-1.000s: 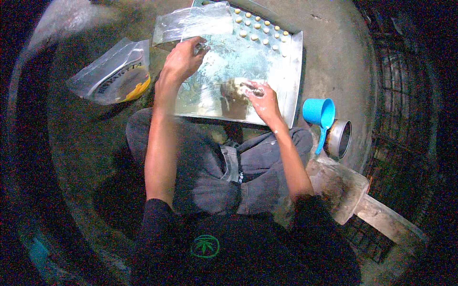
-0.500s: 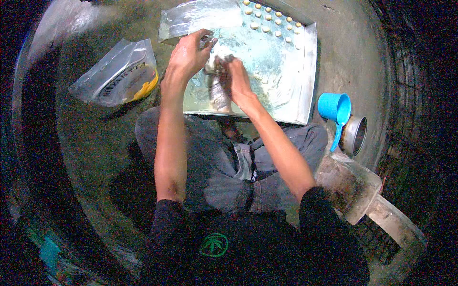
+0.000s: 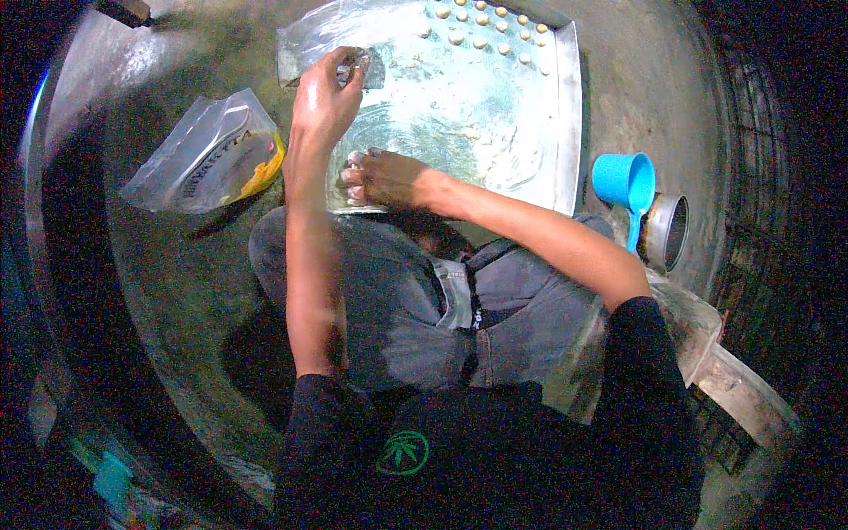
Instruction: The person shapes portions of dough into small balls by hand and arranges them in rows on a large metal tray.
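A shallow metal tray [image 3: 568,115] lies in front of my crossed legs, its bottom smeared with pale paste or flour. My left hand [image 3: 322,102] is above its left side with fingers curled, beside a clear plastic sheet [image 3: 305,44]; whatever the fingers hold does not show clearly. Low in the near left corner of the tray is my right hand [image 3: 393,181], knuckles bent and fingers whitish with the paste. Its palm is hidden. Small round pale dough balls [image 3: 480,42] sit in rows at the tray's far right.
On the floor to the left lies a clear plastic pouch [image 3: 221,155] with yellow on it. To the right stand a light blue dipper [image 3: 624,179] and a round metal tin [image 3: 664,231]. A worn, stained slab-like object [image 3: 693,322] is by my right elbow.
My right hand has moved left and nearer, to the tray's near left corner. My left hand has shifted slightly left. The long whitish piece formerly under the right hand is out of sight.
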{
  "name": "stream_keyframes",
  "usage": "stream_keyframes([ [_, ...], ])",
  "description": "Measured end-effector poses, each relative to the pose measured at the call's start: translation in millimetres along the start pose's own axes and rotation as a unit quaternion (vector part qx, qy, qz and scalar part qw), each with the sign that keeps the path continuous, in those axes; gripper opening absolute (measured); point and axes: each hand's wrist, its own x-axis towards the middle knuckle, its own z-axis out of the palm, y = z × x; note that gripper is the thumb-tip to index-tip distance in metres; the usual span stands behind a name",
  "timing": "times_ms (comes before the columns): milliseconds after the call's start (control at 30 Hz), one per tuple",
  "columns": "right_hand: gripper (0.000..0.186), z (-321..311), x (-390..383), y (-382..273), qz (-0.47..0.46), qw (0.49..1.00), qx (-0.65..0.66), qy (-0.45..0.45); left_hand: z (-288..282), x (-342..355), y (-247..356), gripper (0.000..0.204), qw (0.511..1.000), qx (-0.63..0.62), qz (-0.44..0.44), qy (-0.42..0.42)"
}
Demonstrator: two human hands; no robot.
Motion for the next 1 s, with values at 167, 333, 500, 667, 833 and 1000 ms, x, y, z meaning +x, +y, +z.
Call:
stream_keyframes([
  [167, 0.021, -36.2, -21.4, -3.1, 0.008, 0.984, -0.013, -0.180, 0.0, -0.3, -9.4, 0.031, 1.000, 0.026, -0.011, -0.007],
  [333, 0.021, -79.8, -79.0, -1.9, -0.046, 0.920, -0.175, -0.347, 3.0, -0.2, -5.6, 0.032, 1.000, 0.025, -0.002, 0.001],
  [500, 0.016, -100.1, -187.3, 20.8, -0.041, 0.957, -0.135, -0.252, 5.3, 1.3, -12.5, 0.033, 0.999, 0.028, 0.040, -0.009],
  [667, 0.024, -127.3, -247.2, 15.5, 0.088, 0.944, -0.151, -0.280, 8.0, 1.0, -13.9, 0.029, 0.999, -0.011, 0.028, -0.014],
  [833, 0.036, -160.8, -252.2, 23.9, 0.174, 0.941, -0.235, -0.170, 4.0, 2.6, -13.6, 0.030, 0.999, -0.010, 0.026, -0.030],
  [1000, 0.041, -170.0, -233.6, 70.6, 0.267, 0.931, -0.245, -0.032, 12.2, 2.3, -17.8, 0.031, 0.999, -0.025, 0.007, -0.023],
])
